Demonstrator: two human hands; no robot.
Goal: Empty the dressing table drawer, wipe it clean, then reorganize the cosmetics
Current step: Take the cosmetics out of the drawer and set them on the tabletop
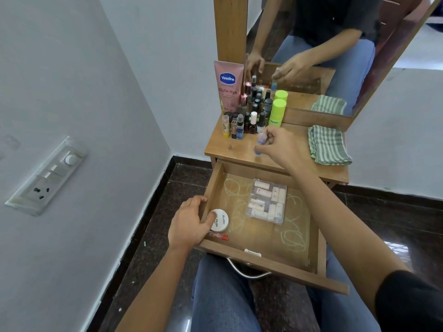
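— Fingers [200, 200] of the left hand [189, 224], where are they?
— Curled over the left wall of the open drawer [263, 258], gripping it near the front corner. The thumb lies on the lid of a round white jar [221, 221] that sits inside, against that wall.
— And the right hand [284, 149]?
— Out over the table top [230, 148], farther off. Its fingertips pinch a small pale tube with a blue end [261, 141], held tilted just above the wood.
— What is in the drawer?
— Besides the jar, a thin red stick [219, 236] lies along the near wall, just beside the jar. A clear case of small pale tubes [267, 203] lies flat towards the far middle. Pale scribbles mark the bottom.
— And on top?
— A cluster of small bottles [244, 123] stands at the far left, with a pink Vaseline tube [229, 87] upright behind it and a green-capped bottle [278, 113] at its right. A folded striped cloth [328, 144] lies at the right end, well apart from the bottles. The mirror [335, 44] behind reflects both hands.
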